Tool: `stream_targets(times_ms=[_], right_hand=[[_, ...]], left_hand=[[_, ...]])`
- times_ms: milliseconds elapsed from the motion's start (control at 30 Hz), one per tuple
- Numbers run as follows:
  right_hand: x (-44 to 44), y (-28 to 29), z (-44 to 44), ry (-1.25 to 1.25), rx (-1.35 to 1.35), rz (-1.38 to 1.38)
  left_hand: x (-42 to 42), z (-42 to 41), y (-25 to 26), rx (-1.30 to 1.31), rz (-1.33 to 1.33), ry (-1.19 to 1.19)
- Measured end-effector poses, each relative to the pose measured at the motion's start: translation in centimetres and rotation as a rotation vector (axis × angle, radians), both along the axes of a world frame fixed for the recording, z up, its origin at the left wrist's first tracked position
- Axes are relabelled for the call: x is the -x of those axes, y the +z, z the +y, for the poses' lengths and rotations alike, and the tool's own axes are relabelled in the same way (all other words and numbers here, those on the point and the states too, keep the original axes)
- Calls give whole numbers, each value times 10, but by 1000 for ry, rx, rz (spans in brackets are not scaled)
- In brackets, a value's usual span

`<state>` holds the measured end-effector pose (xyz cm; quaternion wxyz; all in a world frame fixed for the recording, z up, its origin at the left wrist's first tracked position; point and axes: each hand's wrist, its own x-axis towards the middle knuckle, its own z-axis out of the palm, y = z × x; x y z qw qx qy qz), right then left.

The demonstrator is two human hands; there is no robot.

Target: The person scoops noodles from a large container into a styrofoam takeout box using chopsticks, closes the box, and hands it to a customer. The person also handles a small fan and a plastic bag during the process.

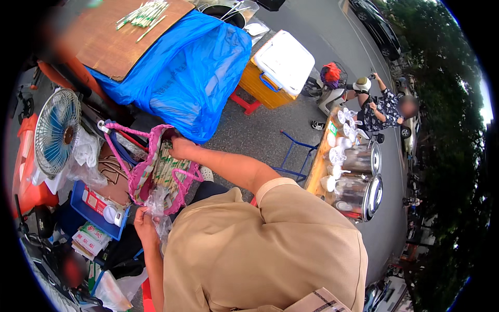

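A pink woven tote bag [142, 177] gapes in front of me, filled with paper-wrapped disposable chopsticks [165, 167] with green print. My right hand [182, 149] reaches over the bag's far rim onto the chopsticks. Its fingertips are partly hidden, so its grasp is unclear. At the near side of the tote, my left hand [145, 226] pinches a crumpled clear plastic bag [158, 206], which lies partly over the tote's opening.
More wrapped chopsticks [144, 15] lie on a brown board [113, 43] beside blue plastic sheeting [187, 74]. A fan [58, 132] and blue tray [80, 197] are left. A yellow cooler [269, 78], metal drink dispensers [356, 197] and a person on a scooter [384, 113] are right.
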<state>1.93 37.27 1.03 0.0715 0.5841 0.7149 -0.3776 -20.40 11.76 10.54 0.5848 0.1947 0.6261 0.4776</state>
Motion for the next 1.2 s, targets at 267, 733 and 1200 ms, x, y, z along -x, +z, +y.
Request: stream_targets(times_ms=[267, 733, 1200], right_hand=[[-34, 151, -96, -720, 171, 956], [-66, 152, -286, -869, -445, 887], [-92, 79, -572, -923, -583, 502]], left_hand=[[-31, 90, 52, -671, 328, -591], [-119, 34, 36, -167, -503, -828], [-193, -191, 2, 474, -389, -1305]])
